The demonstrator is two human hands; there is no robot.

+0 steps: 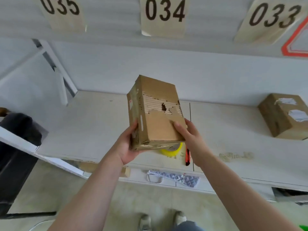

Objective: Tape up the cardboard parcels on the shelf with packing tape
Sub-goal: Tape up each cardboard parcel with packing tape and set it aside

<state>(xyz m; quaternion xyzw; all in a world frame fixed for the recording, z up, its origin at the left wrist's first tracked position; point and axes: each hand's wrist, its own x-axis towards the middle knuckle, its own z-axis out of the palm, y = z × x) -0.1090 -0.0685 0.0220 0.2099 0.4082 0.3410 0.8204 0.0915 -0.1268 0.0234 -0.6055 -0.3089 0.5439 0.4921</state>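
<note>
- From the head view I see the cardboard parcel (pixel 156 112) lifted off the white shelf (pixel 93 124), tilted, its far end pointing toward the back wall.
- My left hand (pixel 128 144) grips the parcel's near left corner, fingers curled up its left side; my right hand (pixel 190 139) holds the right edge, thumb laid on the top face.
- The parcel's top face is torn: the outer layer is peeled to bare corrugation, with a dark hole near the middle.
- A roll of yellow packing tape (pixel 172 150) lies on the shelf, partly hidden under the parcel's near end; an orange utility knife (pixel 187 156) lies just beside it, near the front edge.
- A second parcel (pixel 283 115) sits well apart on the right, carrying torn white label scraps I cannot read.
- The shelf stretch between the two parcels is open; a white bracket (pixel 55 67) slants down at the back left.
- Paper tags on the wall read "035" (pixel 60 7), "034" (pixel 164 11) and "033" (pixel 273 15).
- Below the front edge, a patterned bag (pixel 175 178) with cord handles lies on a lower level, its print unreadable.
</note>
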